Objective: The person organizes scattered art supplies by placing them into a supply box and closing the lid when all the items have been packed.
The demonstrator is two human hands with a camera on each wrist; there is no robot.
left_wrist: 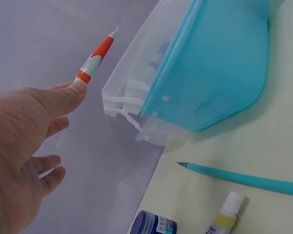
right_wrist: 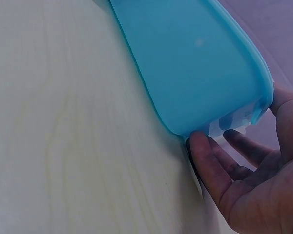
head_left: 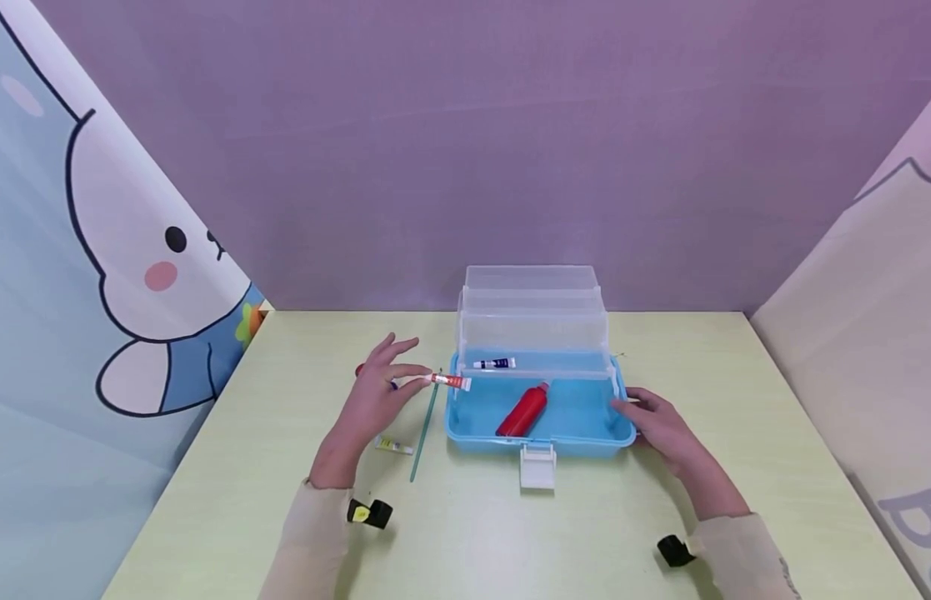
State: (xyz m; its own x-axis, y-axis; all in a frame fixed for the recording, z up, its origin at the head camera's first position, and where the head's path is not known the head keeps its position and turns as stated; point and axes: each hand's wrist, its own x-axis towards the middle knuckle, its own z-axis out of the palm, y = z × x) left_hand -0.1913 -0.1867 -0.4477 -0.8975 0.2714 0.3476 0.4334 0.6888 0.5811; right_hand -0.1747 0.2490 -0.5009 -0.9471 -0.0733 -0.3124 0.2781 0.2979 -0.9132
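Note:
My left hand point(head_left: 371, 398) pinches a small orange-red and white paint tube point(head_left: 452, 382) between thumb and fingertip, its flat end over the box's left rim. The other fingers are spread. In the left wrist view, the tube point(left_wrist: 93, 61) points up and away. My right hand point(head_left: 660, 427) grips the right wall of the light-blue plastic box point(head_left: 503, 445), thumb at the rim and fingers on the outside, as the right wrist view shows. A red bottle point(head_left: 523, 412) lies tilted inside the box. Toward its back lies a dark-blue paint tube point(head_left: 497, 363).
The box's clear lid point(head_left: 533, 308) stands raised at the back; a white latch point(head_left: 538, 471) hangs in front. Left of the box, a teal brush point(head_left: 426, 429) and a yellow-and-white tube point(head_left: 393, 446) lie on the table. A blue jar point(left_wrist: 154, 224) stands near my left hand.

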